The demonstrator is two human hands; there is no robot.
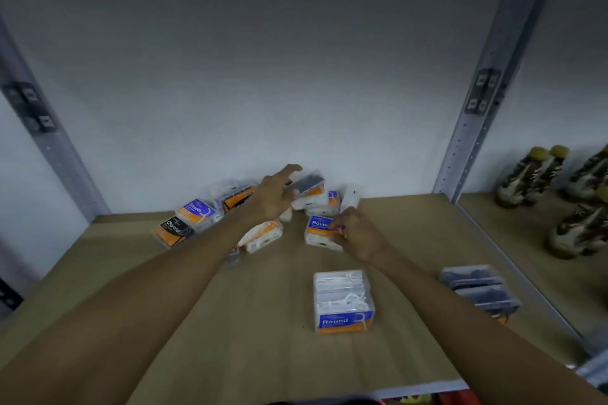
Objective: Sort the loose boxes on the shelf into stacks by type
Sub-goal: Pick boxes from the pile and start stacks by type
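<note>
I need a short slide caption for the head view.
Left hand reaches into the loose pile; right hand grips a Round box.

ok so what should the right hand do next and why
Probably carry the Round box, gripped by the right hand, onto the near stack: its label reads Round too, with white picks inside. The left hand holds a dark box.

Dim, flat, bluish light lies over the tan wooden shelf board (263,339), its back edge murky and the grey-white back wall (263,76) darkening upward. Motion blur smears the left hand (274,196), hiding its grip, and softens the right hand (357,235) pinching a blue-and-orange-labelled clear plastic box (319,235). Wide-angle distortion splays the perforated grey metal uprights (464,135) outward.
</note>
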